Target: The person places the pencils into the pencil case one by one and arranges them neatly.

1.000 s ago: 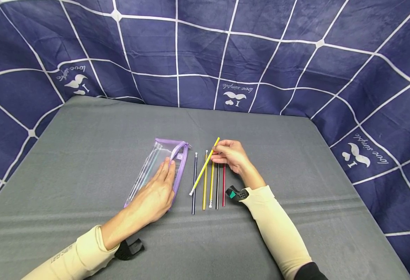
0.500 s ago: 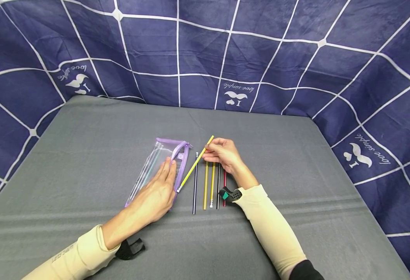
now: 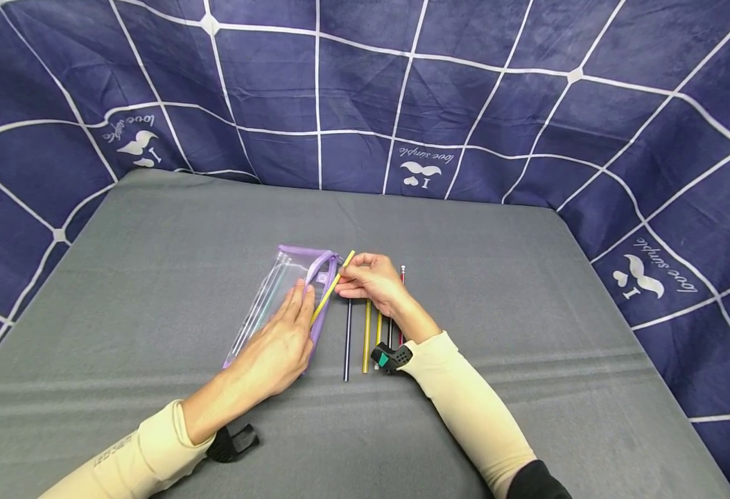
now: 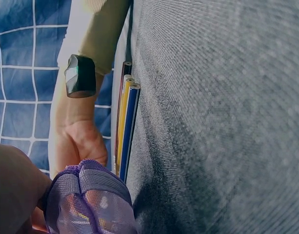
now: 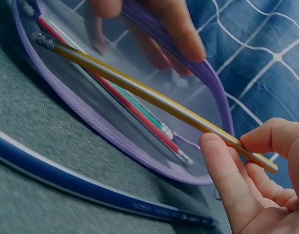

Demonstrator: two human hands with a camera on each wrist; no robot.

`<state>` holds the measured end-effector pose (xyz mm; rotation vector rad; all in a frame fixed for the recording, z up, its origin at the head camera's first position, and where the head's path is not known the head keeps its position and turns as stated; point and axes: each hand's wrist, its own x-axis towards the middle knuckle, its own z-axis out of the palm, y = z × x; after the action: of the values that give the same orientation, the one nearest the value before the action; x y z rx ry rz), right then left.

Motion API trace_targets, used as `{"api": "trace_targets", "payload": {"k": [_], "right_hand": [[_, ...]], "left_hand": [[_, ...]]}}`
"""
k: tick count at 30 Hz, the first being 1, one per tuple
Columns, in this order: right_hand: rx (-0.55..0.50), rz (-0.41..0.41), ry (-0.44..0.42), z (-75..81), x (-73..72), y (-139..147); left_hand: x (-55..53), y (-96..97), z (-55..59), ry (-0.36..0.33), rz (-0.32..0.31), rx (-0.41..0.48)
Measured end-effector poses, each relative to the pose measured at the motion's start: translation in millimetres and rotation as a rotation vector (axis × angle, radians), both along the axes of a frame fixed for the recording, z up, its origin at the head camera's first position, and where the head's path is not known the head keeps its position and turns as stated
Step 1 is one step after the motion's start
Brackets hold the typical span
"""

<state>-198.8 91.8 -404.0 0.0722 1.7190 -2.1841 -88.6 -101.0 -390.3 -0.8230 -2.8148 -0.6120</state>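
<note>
A clear pencil case (image 3: 299, 251) with purple zipper edging lies tilted on the cloth. My left hand (image 3: 277, 353) pinches its upper edge, holding the mouth apart. A yellow pencil (image 3: 327, 301) is pinched near its plain end by the thumb and fingertips of my right hand (image 3: 374, 281). In the right wrist view, that pencil (image 5: 139, 91) slants across the case's open mouth, eraser end toward the inside. A red pencil (image 5: 127, 108) and a green pencil (image 5: 139, 109) lie inside the case. How deep the yellow pencil reaches is hard to tell.
Right of the case, a blue pencil (image 3: 348, 339), a yellow pencil (image 3: 367, 339) and several others lie side by side, partly hidden under my right hand and wrist. Grey cloth (image 3: 496, 277) covers the table. A blue checked curtain (image 3: 365, 90) hangs behind.
My right hand has moved left with the yellow pencil, from above the row of pencils to the case's mouth. The left hand has stayed on the case.
</note>
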Motion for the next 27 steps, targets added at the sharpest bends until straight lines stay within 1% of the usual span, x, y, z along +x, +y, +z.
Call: {"api": "trace_targets", "payload": {"k": [5,10,15,23,27], "right_hand": [[0.038,0.041,-0.018,-1.3,3.1,-7.5],[0.072,0.089,-0.039,-0.5,6.2,-13.7],[0.089,0.107,-0.064,-1.1,7.8,-18.0],[0.156,0.157,-0.053,-1.1,8.4,-20.2],[0.161,0.154,-0.051,-0.4,8.1,-18.5]], "left_hand": [[0.4,0.8,0.3,-0.003,-0.004,0.004],[0.1,0.5,-0.3,0.016,-0.011,0.007],[0.1,0.3,-0.8,0.023,-0.017,0.01],[0.0,-0.5,-0.4,0.012,-0.019,0.0],[0.2,-0.3,-0.2,0.006,-0.015,0.003]]}}
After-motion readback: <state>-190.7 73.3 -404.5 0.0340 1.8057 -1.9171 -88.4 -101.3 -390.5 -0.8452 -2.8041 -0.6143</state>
